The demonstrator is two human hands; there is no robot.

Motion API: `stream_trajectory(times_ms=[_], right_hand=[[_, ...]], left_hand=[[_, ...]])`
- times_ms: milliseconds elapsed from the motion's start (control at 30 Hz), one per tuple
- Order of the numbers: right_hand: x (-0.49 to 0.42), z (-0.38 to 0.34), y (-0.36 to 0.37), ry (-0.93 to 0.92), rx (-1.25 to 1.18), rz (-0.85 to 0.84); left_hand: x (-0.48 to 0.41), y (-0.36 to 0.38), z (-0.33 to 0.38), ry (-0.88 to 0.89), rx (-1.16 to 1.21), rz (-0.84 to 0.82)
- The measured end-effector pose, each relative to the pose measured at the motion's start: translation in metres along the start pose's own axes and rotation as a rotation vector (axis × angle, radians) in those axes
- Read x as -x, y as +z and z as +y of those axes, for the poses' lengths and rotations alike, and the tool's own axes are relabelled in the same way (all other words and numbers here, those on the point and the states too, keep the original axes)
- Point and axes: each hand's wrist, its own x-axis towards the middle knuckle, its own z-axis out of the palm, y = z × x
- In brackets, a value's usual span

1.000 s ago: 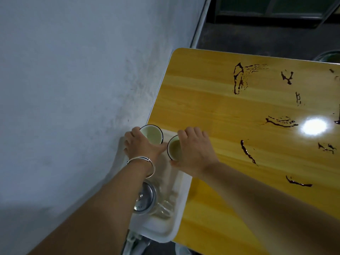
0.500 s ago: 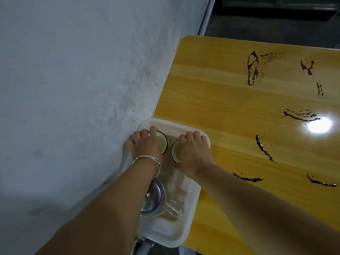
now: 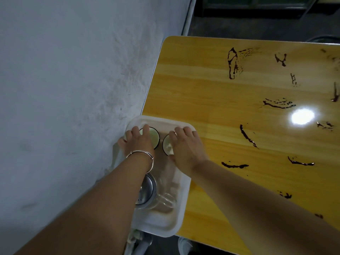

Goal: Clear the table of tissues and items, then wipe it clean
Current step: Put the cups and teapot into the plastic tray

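A white tray (image 3: 166, 230) sits on the left edge of the yellow wooden table (image 3: 202, 92), hanging partly over it beside the wall. At the tray's far end stand two pale cups with dark rims. My left hand (image 3: 139, 142) lies over the left cup (image 3: 155, 137) and grips it from above. My right hand (image 3: 185, 146) covers the right cup (image 3: 166, 145) the same way, thumb on its near side. At the tray's near end, a glass teapot with a metal lid (image 3: 147, 190) is partly hidden by my left forearm.
Dark sauce-like smears streak the tabletop, one large at the back (image 3: 232, 63) and several thin ones on the right (image 3: 247, 136). A grey-white wall (image 3: 73, 89) runs close along the table's left side. No tissues are in view.
Both hands have come down with the cups, which now stand in the tray's far end. The tray's far rim, hidden a second ago, now shows beyond my fingers.
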Motion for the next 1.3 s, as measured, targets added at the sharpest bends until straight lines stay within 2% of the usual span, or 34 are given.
stream_trajectory(times_ms=[200,333,467,767,1000,1133,1300], right_hand=[[0.041,0.008,-0.026,0.118,-0.206,0.115],[0.104,0.024,-0.059,0.266,-0.391,0.226],[0.135,0.036,-0.076,0.355,-0.51,0.261],[0.252,0.085,-0.126,0.424,-0.527,0.374],[0.35,0.14,-0.146,0.414,-0.595,0.403],[0.414,0.187,-0.153,0.381,-0.552,0.365],[0.438,0.231,-0.149,0.386,-0.516,0.301]], left_hand=[[0.03,-0.026,0.021,0.036,0.114,0.056],[0.09,-0.053,0.054,0.16,0.121,0.119],[0.117,-0.061,0.075,0.223,0.169,0.092],[0.23,-0.101,0.153,0.392,0.367,0.046],[0.324,-0.105,0.236,0.346,0.54,0.106],[0.383,-0.097,0.296,0.299,0.72,0.128],[0.409,-0.086,0.338,0.281,0.884,0.139]])
